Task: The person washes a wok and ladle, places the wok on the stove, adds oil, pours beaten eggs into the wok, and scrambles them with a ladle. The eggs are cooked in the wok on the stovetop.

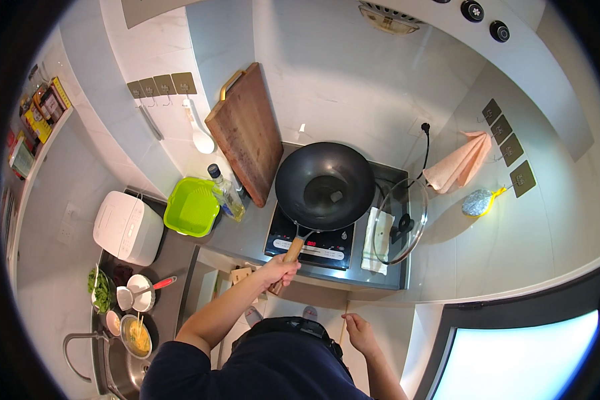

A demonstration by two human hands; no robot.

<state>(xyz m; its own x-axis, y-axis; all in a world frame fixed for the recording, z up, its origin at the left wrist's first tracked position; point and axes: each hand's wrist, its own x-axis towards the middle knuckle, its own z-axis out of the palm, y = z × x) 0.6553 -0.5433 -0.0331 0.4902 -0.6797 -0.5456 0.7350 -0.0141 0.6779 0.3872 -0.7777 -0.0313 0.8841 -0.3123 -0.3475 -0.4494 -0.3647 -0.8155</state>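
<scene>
Around the wooden handle (294, 249) of a dark wok is my left hand (281, 272). The wok (300, 170) sits on a black induction cooker (307, 255) with a lit red display. A light reflection shows on the wok's inner bottom; whether oil lies there I cannot tell. My right hand (361, 332) hangs beside my waist, fingers curled, with nothing visible in it. Right of the cooker, a glass lid (383, 259) with a black knob leans over a folded white cloth (371, 260).
A wooden cutting board (247, 137), oil bottle (229, 200), green basin (192, 207) and white rice cooker (127, 227) stand leftward. Near the sink (122, 367) are leafy greens (100, 290), a white bowl (145, 299) with a red-handled ladle (162, 283), and beaten egg (140, 341) with chopsticks.
</scene>
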